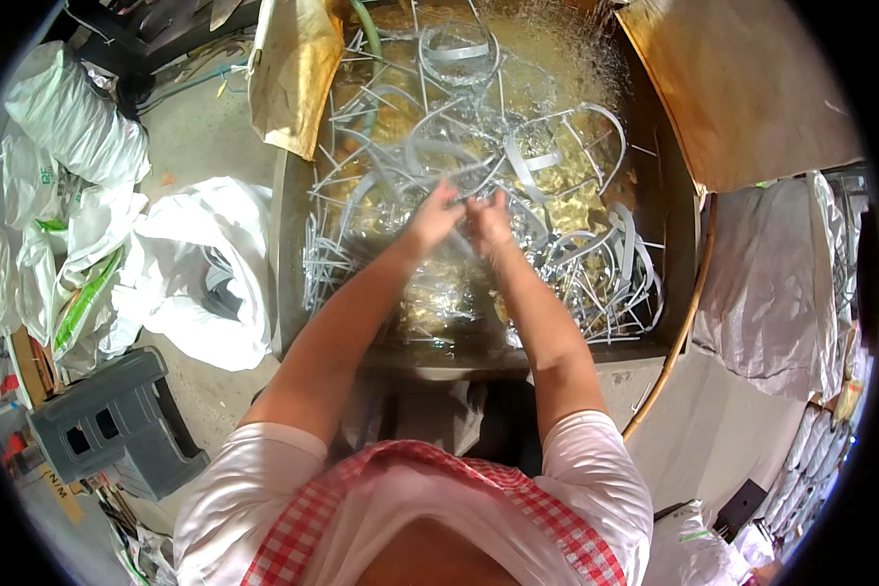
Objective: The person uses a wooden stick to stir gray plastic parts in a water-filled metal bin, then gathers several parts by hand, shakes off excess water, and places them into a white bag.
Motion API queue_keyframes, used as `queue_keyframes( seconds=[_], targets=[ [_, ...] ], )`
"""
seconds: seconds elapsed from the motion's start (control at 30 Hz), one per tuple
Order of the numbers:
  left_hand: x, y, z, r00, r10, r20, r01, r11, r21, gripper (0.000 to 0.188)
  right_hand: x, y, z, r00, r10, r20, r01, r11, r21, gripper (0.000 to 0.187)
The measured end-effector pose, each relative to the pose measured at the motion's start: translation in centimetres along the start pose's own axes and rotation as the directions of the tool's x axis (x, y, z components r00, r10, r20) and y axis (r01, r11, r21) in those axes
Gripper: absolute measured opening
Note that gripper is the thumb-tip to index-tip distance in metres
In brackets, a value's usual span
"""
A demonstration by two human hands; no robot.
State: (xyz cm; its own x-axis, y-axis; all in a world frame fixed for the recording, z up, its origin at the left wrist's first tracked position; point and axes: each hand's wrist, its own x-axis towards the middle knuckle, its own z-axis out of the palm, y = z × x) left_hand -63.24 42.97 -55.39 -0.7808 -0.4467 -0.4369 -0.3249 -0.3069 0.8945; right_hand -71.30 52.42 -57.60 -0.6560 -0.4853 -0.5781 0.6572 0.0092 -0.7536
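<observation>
My left hand (434, 217) and my right hand (489, 223) are close together over a dark-rimmed water basin (293, 244). Both have curled fingers, closed on a thin grey plastic piece (466, 241) that is smeared by motion. Just beyond them lies a blurred curved grey part (439, 154). Grey plastic hoops with thin rods lie around in the shallow water, among them a round frame (459, 52) at the far side and a looped frame (604, 132) to the right. More rods and bands are heaped at the near right (627, 264) of the basin.
Brown-stained sheets (298, 78) hang at the basin's far left and right. An open white sack (205, 273) with grey pieces inside stands left, by a dark grey plastic crate or stool (117, 420). Stuffed white bags (73, 117) lie beyond. A brown hose (676, 342) runs along the right side.
</observation>
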Motion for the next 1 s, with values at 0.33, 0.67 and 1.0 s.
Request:
queue_keyframes(
  seconds=[0.33,0.67,1.0],
  targets=[
    [-2.3,8.3,-9.3,0.787,0.534,-0.309,-0.230,0.718,0.657,0.037,3.9,-18.8,-5.9,0.858,-0.495,-0.133,0.364,0.771,-0.522,0.071],
    [-10.6,-8.1,-18.8,0.840,-0.540,0.050,0.004,0.097,0.995,0.048,-9.5,1.6,4.7,0.642,0.074,0.763,0.767,-0.038,-0.641,0.037],
    [-9.0,-1.6,-16.6,0.990,0.139,-0.007,-0.026,0.233,0.972,0.031,-7.5,3.8,6.2,0.740,0.141,0.657,0.660,-0.342,-0.669,0.021]
  ],
)
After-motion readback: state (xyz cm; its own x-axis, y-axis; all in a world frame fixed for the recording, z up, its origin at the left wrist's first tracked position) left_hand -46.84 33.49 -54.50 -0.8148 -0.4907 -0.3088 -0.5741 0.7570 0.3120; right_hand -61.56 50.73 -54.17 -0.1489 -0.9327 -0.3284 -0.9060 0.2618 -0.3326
